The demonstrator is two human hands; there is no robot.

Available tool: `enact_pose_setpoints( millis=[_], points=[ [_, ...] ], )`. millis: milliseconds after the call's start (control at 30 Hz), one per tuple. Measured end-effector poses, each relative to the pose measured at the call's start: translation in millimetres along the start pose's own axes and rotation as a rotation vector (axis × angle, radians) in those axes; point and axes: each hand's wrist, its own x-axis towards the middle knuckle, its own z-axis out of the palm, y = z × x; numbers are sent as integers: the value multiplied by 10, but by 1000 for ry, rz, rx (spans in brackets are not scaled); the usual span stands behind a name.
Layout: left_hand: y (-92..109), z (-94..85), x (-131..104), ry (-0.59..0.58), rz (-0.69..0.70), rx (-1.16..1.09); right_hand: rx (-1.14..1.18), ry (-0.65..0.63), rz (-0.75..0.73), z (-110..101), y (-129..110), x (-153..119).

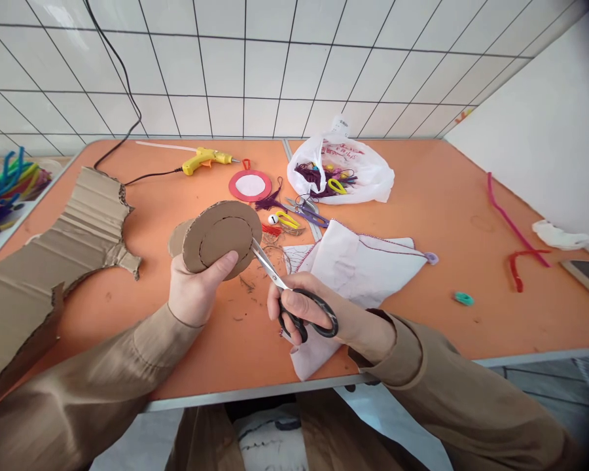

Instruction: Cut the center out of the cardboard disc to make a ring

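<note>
My left hand [196,288] grips a round cardboard disc [226,229], thumb on top and fingers hidden beneath. A smaller circle is marked or cut inside its rim, and another cardboard piece [177,237] shows behind its left side. In my right hand [307,304] are scissors [271,268] with black handles, fingers through the loops. Their metal tips meet the right part of the disc, near the inner circle's line. Under my right forearm lies a folded white cloth [358,265] with dark red stitching along its edge.
Torn cardboard [59,242] covers the table's left side. Toward the wall are a yellow glue gun [206,160], a red-rimmed round piece [250,186] and a white plastic bag [368,173] with tassels. Purple-handled scissors [314,214] lie mid-table; pipe cleaners [517,219] lie right.
</note>
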Motion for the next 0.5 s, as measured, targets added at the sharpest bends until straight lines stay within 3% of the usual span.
enact_pose_setpoints(
  millis=[233, 500],
  points=[
    [56, 5, 114, 52, -298, -221, 62, -21, 3, -19, 30, 6],
    [62, -87, 110, -69, -307, -271, 90, -7, -15, -2, 10, -38]
  ],
)
